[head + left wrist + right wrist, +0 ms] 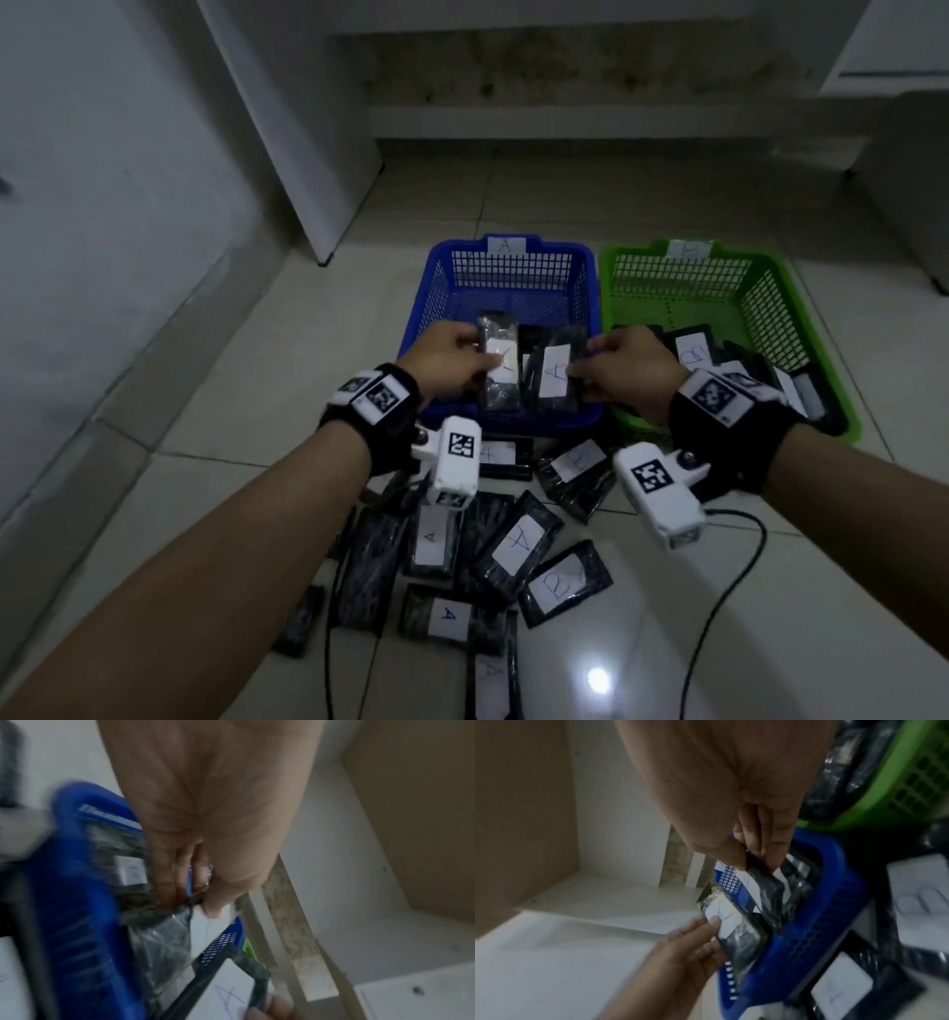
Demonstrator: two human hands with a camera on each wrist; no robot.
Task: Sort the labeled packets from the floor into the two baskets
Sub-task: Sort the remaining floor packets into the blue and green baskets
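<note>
While each hand [452, 360] [629, 367] pinches a packet [499, 367] [554, 377], both hang over the blue basket [436, 288]

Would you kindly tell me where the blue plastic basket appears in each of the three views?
Head: blue plastic basket at centre, behind both hands.
Left wrist: its rim fills the lower left.
Right wrist: its wall runs along the lower right.
Shared landmark: the green plastic basket beside it.

Blue mesh basket [447, 277]; green mesh basket [770, 293]; black packets [518, 552], white labels; pale tiled floor [847, 591].
</note>
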